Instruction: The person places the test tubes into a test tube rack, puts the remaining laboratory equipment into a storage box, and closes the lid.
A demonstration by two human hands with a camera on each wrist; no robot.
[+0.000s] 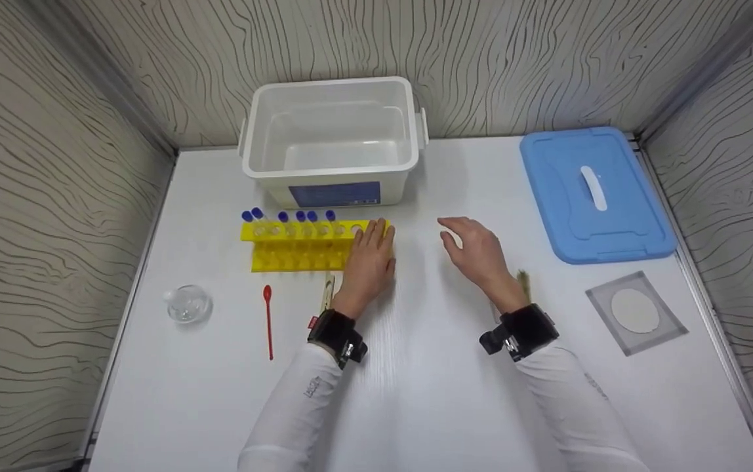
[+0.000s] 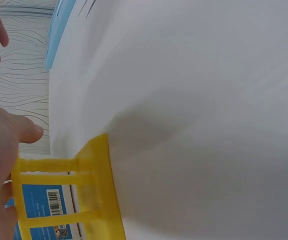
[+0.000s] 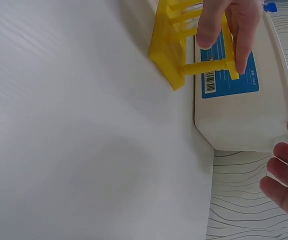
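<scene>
My left hand (image 1: 368,259) lies over the right end of a yellow test tube rack (image 1: 291,265), its fingers stretched across the top bar. In the left wrist view the thumb (image 2: 26,129) stands out, apart from the rack's end post. Several test tubes with blue caps (image 1: 283,216) stand in the rack's holes, tilting at different angles. Off to the right, my right hand (image 1: 478,252) is held above the white table with loosely bent fingers and nothing between them.
Behind the rack stands a white plastic bin (image 1: 265,167). Its blue lid (image 1: 557,196) lies at the right, above a wire gauze (image 1: 635,311). At left are a clear glass vessel (image 1: 187,303) and a red spoon (image 1: 269,321). A wooden clamp (image 1: 328,292) and a brush (image 1: 524,280) show beside the wrists.
</scene>
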